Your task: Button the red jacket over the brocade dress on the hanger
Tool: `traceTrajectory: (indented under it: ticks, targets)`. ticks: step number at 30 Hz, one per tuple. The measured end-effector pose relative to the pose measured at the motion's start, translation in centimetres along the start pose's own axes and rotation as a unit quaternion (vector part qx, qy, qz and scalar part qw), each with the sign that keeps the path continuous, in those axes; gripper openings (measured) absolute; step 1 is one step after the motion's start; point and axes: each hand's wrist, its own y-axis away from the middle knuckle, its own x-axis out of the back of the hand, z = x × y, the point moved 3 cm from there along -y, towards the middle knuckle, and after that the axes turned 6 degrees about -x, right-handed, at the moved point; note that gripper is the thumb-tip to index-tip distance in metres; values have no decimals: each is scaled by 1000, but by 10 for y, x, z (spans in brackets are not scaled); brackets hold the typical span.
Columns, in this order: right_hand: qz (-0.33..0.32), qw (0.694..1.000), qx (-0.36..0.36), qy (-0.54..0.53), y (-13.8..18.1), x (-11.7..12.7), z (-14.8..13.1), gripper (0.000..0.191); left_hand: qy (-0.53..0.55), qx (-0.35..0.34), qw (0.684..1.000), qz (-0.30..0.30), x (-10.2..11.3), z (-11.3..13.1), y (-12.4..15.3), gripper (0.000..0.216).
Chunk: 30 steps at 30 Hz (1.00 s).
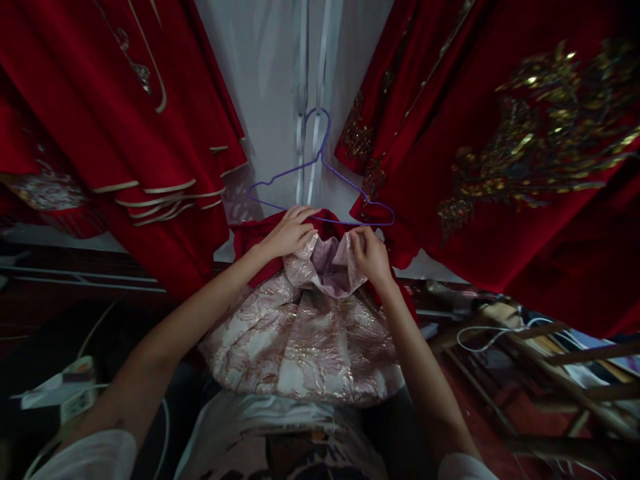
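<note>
A pink and gold brocade skirt (305,343) lies spread across my lap, with its gathered waistband facing away from me and gaping open. My left hand (295,233) grips the waistband's left side, its fingers reaching up to the lower bar of a purple wire hanger (320,157). On the opposite side my right hand (369,252) pinches the waistband's edge, just below the hanger's right end. Whether either hand also holds the hanger I cannot tell. Red cloth (260,233) lies behind and under the skirt.
Red garments with pale piping (165,133) hang at the left. Red garments with gold embroidery (530,133) hang at the right. A pale wall (250,60) stands behind. A wooden rack (550,373) is at lower right, a power strip (77,400) at lower left.
</note>
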Motion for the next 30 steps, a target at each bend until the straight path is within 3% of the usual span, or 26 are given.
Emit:
traceTrajectory:
  ticks: [5, 9, 12, 16, 20, 25, 30]
  targets:
    - [125, 991, 29, 22, -1, 22, -3, 29, 7, 40, 999, 24, -22, -5, 4, 31]
    - [284, 958, -31, 36, -5, 48, 32, 30, -2, 56, 998, 39, -15, 9, 22, 27]
    - [347, 933, -77, 55, -6, 61, 66, 31, -4, 55, 998, 41, -7, 16, 28, 27]
    - [359, 924, -114, 70, -5, 66, 93, 30, 2, 56, 997, 47, -4, 17, 28, 28]
    - [355, 924, -130, 54, -4, 66, 92, 31, 1, 55, 998, 44, -4, 17, 28, 28]
    - [329, 937, -112, 31, -11, 65, 61, 34, 14, 49, 998, 46, -3, 18, 27, 30]
    - [277, 960, -17, 23, -30, 64, 16, 33, 10, 47, 998, 46, -2, 22, 23, 30]
